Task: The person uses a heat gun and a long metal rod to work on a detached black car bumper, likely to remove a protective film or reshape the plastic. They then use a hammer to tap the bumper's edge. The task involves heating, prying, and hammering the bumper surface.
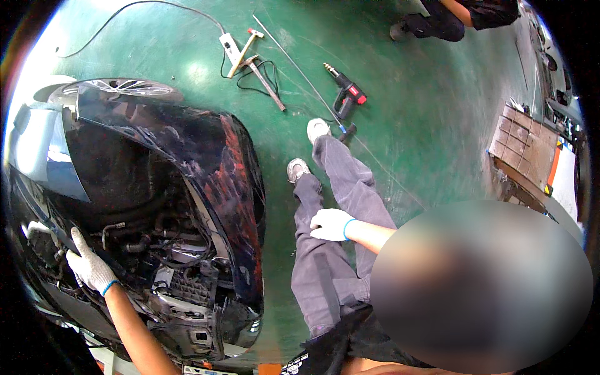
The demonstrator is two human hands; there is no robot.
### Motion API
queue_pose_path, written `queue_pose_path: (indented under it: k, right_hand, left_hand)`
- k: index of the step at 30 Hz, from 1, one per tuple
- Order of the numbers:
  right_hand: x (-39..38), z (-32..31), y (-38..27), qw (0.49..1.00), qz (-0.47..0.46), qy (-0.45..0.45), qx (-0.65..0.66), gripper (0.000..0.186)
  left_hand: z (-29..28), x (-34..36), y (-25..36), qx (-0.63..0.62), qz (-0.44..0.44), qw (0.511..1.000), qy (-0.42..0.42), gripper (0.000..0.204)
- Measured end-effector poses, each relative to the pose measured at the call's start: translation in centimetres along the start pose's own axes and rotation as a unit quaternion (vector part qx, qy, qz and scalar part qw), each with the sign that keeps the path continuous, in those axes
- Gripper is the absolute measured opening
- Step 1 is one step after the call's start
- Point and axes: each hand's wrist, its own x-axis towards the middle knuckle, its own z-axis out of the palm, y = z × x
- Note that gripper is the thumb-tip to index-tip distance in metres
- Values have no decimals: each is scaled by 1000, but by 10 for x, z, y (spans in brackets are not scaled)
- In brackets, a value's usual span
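Observation:
My left hand [92, 269], in a white knit glove with a blue cuff, reaches over the engine bay [178, 240] of a dark car. Its thumb points up and the other fingers curl round a dark bar [57, 232] at the bay's left side; the fingertips are partly hidden. My right hand [331, 224], gloved the same way, is in front of my grey trousers at knee height. Its fingers are curled, and nothing shows in them. The car's fender [215, 156] is scuffed with red and pale marks. A blurred patch hides part of my right arm.
On the green floor lie a black-and-red heat gun [347, 92], a long thin rod [294, 62], hammers [267, 84] and a white power strip [231, 51] with cord. Another person [431, 22] is at the top right. A brown box [522, 144] stands at right.

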Motion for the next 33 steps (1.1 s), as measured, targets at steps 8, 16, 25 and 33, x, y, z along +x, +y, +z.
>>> queue_pose_path:
  k: [8,16,25,33]
  right_hand:
    - [70,-54,61,998,48,24,-35,31]
    - [173,-126,149,979,149,-23,-136,33]
    - [289,-187,193,959,171,101,-201,35]
    - [396,-233,177,981,92,112,-131,34]
  left_hand:
    - [4,1,-13,-36,-42,998,-12,79]
    - [4,7,-41,-75,-53,996,-5,65]
    - [1,11,-135,33,95,993,55,51]
    - [-17,31,-181,-105,47,993,38,55]
